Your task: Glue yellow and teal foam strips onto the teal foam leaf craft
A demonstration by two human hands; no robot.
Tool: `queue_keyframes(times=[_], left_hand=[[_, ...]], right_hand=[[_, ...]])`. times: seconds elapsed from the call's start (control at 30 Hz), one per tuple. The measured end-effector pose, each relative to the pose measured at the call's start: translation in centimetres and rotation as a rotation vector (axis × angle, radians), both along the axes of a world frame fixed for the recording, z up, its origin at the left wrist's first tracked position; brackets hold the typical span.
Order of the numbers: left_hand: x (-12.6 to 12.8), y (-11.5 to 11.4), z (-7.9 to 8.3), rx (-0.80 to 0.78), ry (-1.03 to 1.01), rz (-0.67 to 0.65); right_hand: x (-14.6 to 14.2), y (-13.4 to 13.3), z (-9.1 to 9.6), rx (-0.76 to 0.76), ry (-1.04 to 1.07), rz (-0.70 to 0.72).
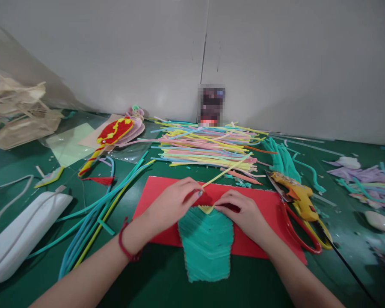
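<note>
Low in the middle lies a teal panel [208,248] covered with pipe cleaners laid in V-shaped rows. A small yellow V-shaped trim [206,208] sits at its top edge. My left hand [182,199] is closed in a pinch at the panel's upper left, on a yellow pipe cleaner [227,170] that sticks out up and to the right. Whether this joins the trim is hidden by the fingers. My right hand [240,209] pinches at the right end of the yellow trim. Under the panel's upper part is a red sheet [269,209].
Many pastel pipe cleaners [208,147] are heaped at the back, below a phone [211,105] against the wall. Scissors [303,231] and a yellow glue gun [300,196] lie right. Left are a red-and-yellow fan-shaped craft [115,130], loose teal stems [93,222] and a white device [32,235].
</note>
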State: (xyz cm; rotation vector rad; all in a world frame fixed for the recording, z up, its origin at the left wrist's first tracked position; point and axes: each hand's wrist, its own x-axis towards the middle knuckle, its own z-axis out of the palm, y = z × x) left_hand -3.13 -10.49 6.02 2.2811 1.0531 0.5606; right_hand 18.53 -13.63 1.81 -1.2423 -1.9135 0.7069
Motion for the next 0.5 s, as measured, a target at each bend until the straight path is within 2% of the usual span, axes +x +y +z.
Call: queue_keyframes(times=[0.1,0.17,0.2,0.3,0.5], left_hand=[[1.5,-4.2,0.2,0.344,0.158,0.093],[2.4,-6.9,-0.5,0.579,0.22,0.096],[2.7,-7.9,-1.0,0.635,0.24,0.098],[3.0,-9.3,-2.2,0.685,0.282,0.123],[2.6,-9.1,-2.7,0.685,0.413,0.225]], right_hand=[[0.0,0.0,0.1,-0.015,-0.006,0.0],[-0.1,-0.1,0.2,-0.026,-0.011,-0.006],[-0.1,-0.1,0.3,-0.031,-0.012,-0.011],[-0.1,-0.1,0.2,-0.041,-0.008,-0.014],[0.0,-0.1,0.1,-0.045,0.008,-0.002]])
